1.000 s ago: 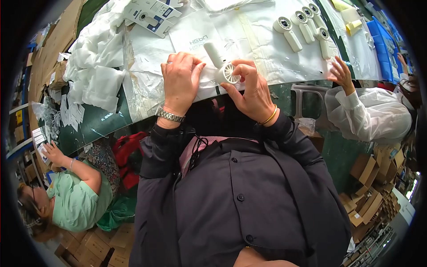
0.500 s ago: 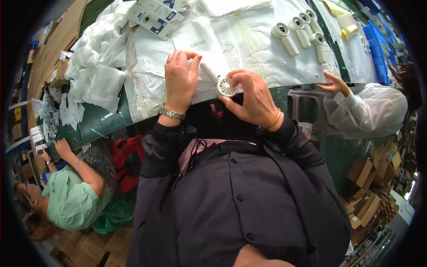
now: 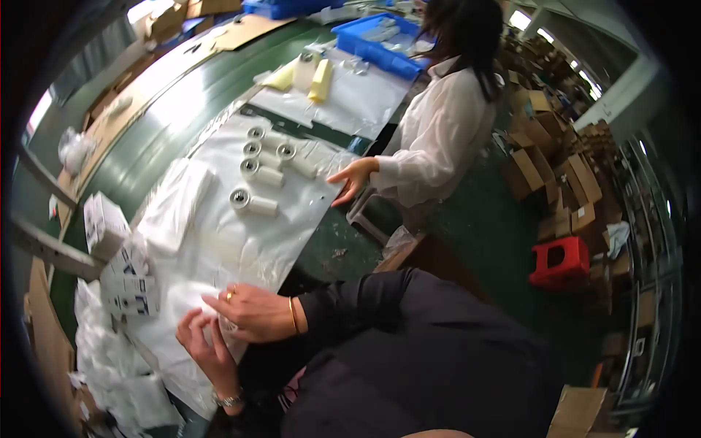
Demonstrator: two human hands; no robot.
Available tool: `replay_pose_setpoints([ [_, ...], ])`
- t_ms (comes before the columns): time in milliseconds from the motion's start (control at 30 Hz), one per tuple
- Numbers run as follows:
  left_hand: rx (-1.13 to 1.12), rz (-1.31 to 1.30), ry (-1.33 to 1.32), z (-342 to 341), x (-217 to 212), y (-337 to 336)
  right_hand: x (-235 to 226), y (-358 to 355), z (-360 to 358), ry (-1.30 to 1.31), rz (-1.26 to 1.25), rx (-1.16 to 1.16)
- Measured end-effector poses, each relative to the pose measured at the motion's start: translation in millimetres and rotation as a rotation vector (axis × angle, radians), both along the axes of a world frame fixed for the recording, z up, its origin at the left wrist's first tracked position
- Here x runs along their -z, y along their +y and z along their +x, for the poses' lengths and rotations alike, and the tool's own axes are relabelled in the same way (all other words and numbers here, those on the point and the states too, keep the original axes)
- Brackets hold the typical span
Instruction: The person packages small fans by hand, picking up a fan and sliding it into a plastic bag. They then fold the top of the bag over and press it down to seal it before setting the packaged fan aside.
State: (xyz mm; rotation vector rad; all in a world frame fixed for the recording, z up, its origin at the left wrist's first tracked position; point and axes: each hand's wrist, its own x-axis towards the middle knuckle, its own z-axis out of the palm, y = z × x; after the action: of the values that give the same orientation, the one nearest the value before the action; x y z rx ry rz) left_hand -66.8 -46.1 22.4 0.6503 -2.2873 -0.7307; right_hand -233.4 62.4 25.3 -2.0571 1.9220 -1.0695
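Observation:
My left hand point(image 3: 206, 349) and my right hand point(image 3: 257, 314) are close together over the white sheet at the table's near edge. Between them is a white handheld fan point(image 3: 229, 323); only a slice of its round head shows and fingers hide the rest. The right hand's fingers are bent at the fan head, and the left hand's curled fingers close on it from the other side; blur softens both grips. Several more white handheld fans point(image 3: 264, 175) lie farther along the sheet. Printed white and blue cartons point(image 3: 131, 292) lie left of my hands.
A co-worker in a white shirt point(image 3: 445, 124) stands beyond the table, a hand point(image 3: 353, 179) at its edge. White plastic bags point(image 3: 175, 204) and crumpled wrapping point(image 3: 109, 358) lie to the left. Yellow pieces point(image 3: 319, 80) and a blue bin point(image 3: 376, 44) are farther off. A red stool point(image 3: 560, 263) stands right.
The view has swung to the right, bringing the co-worker and the row of fans nearer the middle. My hands have come together, so more of the fan is covered.

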Motion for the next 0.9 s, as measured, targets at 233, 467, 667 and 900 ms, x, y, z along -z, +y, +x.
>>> replay_pose_setpoints([
  [233, -0.25, 0.209, 0.176, -2.5, 17.3, 25.2, 18.8, -0.4, -3.7, -0.084, -0.076, 0.102],
  [467, 0.094, 0.382, 0.278, 15.8, 62.6, 5.0, -0.9, 20.0, 12.2, -0.274, -0.346, 0.117],
  [667, 0.041, 1.271, 0.562, -12.2, 11.0, 64.4, 0.7, 33.7, 26.1, -0.124, -0.463, 0.151],
  [900, 0.172, 1.191, 0.786, -13.3, -14.3, 87.4, -27.7, 63.3, 9.4, -0.093, -0.555, 0.174],
])
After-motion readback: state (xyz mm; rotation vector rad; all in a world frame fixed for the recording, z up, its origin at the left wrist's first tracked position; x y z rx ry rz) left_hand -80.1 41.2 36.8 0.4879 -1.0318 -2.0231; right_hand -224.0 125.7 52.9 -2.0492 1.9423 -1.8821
